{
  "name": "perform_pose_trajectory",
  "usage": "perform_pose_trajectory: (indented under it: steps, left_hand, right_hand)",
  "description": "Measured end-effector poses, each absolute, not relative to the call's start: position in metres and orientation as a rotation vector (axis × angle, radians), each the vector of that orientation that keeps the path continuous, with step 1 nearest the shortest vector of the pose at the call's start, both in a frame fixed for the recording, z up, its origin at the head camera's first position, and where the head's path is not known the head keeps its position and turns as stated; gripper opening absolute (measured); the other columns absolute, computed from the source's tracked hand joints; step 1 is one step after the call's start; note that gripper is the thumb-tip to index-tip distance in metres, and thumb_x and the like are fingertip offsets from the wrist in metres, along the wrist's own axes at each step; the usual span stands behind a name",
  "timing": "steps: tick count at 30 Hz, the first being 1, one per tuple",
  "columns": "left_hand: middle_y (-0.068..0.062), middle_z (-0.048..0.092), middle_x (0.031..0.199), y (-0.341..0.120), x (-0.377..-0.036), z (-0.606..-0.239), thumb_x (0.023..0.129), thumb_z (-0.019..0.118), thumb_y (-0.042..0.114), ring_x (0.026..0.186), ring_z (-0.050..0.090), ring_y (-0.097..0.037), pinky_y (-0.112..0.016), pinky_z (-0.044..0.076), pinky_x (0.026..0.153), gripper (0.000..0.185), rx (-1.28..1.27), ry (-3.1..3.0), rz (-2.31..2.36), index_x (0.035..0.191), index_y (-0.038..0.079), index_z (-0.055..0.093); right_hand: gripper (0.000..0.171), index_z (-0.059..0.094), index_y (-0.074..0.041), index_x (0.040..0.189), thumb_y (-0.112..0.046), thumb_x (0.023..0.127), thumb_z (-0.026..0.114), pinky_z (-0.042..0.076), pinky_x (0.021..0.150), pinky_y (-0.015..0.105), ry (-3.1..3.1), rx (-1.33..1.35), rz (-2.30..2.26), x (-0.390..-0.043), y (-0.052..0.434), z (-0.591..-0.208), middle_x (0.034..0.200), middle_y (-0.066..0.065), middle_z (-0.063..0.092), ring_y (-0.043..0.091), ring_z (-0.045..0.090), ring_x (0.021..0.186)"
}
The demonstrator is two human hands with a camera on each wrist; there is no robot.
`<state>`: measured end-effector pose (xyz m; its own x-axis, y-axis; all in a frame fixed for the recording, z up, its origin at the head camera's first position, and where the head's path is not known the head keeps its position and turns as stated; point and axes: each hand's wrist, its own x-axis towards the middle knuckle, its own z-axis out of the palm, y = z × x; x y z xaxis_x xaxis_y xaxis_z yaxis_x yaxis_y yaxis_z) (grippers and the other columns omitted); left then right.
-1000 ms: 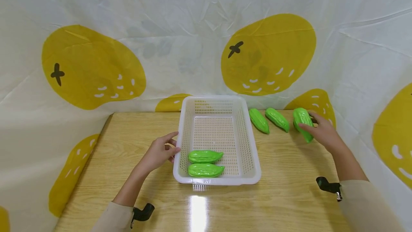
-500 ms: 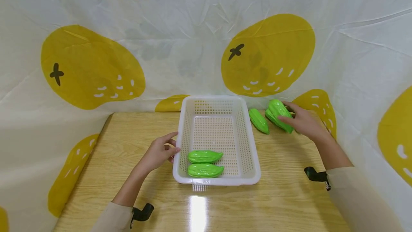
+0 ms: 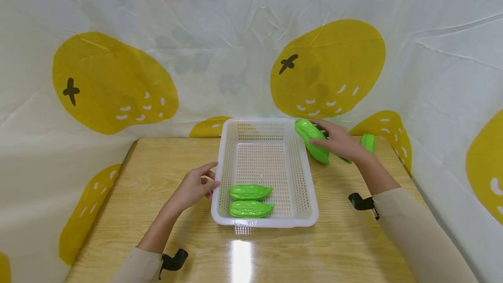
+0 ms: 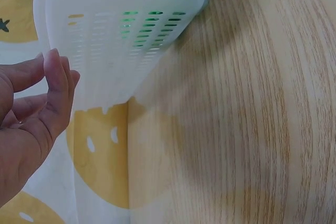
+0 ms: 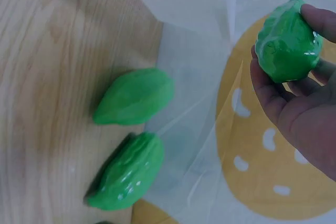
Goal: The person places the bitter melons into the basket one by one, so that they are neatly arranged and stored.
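- While the head view looks down on the tabletop (image 3: pixel 346 239), the right hand (image 3: pixel 339 143) grips a green bitter gourd (image 3: pixel 310 136) with curled fingers, lifted above the far right corner of the white basket (image 3: pixel 308 204).
- Just below that held gourd a second gourd's pointed end (image 3: pixel 323 156) shows on the wood, and a third gourd (image 3: pixel 368 142) peeks out to the right of the wrist.
- Two more gourds lie side by side at the basket's near end, one (image 3: pixel 250 191) just behind the other (image 3: pixel 250 208).
- At the basket's left wall the left hand (image 3: pixel 196 185) rests with fingers loosely spread, fingertips close to the rim, holding nothing.
- From the left wrist view, the left hand (image 4: pixel 31 124) is relaxed and apart from the basket wall (image 4: pixel 115 30); green shows through the slots.
- From the right wrist view, the right hand (image 5: pixel 299 98) pinches the gourd (image 5: pixel 287 43) between fingers and thumb, high over two gourds (image 5: pixel 135 97) (image 5: pixel 128 174) lying on the tabletop by the cloth backdrop (image 5: pixel 194 19).
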<state>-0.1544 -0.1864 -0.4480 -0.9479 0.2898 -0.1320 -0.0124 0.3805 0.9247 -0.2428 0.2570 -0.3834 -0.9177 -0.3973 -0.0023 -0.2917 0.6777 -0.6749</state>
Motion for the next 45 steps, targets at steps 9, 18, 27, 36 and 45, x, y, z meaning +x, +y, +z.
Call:
perform_pose_trajectory:
  steps: [9,18,27,36,45]
  left_hand:
    - [-0.021,0.06,0.113,-0.187,-0.156,-0.449,0.097,0.069,0.002,0.075,0.064,-0.02,-0.045,0.066,0.063,0.065,0.249,2.377,1.58,0.156,0.002,0.042]
    - [-0.021,0.061,0.112,-0.186,-0.156,-0.451,0.096,0.069,0.0,0.075,0.064,-0.02,-0.048,0.066,0.064,0.065,0.237,2.378,1.579,0.156,0.002,0.043]
    - [-0.021,0.061,0.112,-0.186,-0.157,-0.451,0.097,0.069,0.001,0.075,0.064,-0.02,-0.048,0.066,0.064,0.065,0.247,2.379,1.584,0.156,0.001,0.042]
    - [-0.022,0.061,0.113,-0.186,-0.158,-0.453,0.097,0.069,0.001,0.074,0.065,-0.02,-0.048,0.066,0.063,0.064,0.267,2.376,1.589,0.155,0.0,0.042]
    - [-0.022,0.062,0.112,-0.186,-0.158,-0.452,0.097,0.069,0.001,0.075,0.066,-0.02,-0.052,0.066,0.065,0.064,0.253,2.384,1.588,0.155,0.0,0.043]
  right_hand:
    - [0.064,0.04,-0.011,0.158,-0.024,0.101,0.069,0.046,0.112,0.059,2.641,-0.743,-0.966,-0.262,0.215,-0.375,0.151,0.017,0.051,0.038,0.049,0.138]
    - [0.064,0.041,-0.012,0.157,-0.023,0.101,0.068,0.049,0.11,0.054,2.544,-0.859,-0.859,-0.277,0.169,-0.371,0.151,0.013,0.052,0.034,0.051,0.137]
    - [0.061,0.044,-0.011,0.156,-0.022,0.1,0.068,0.052,0.105,0.045,2.442,-0.958,-0.751,-0.284,0.128,-0.379,0.14,0.011,0.06,0.028,0.057,0.125]
    - [0.064,0.042,-0.011,0.157,-0.022,0.1,0.068,0.043,0.119,0.05,2.335,-0.954,-0.604,-0.28,0.107,-0.39,0.155,0.013,0.049,0.032,0.047,0.142]
    - [0.056,0.053,-0.015,0.148,-0.017,0.094,0.069,0.048,0.11,0.04,2.299,-1.002,-0.454,-0.277,0.085,-0.414,0.137,0.004,0.061,0.02,0.056,0.121]
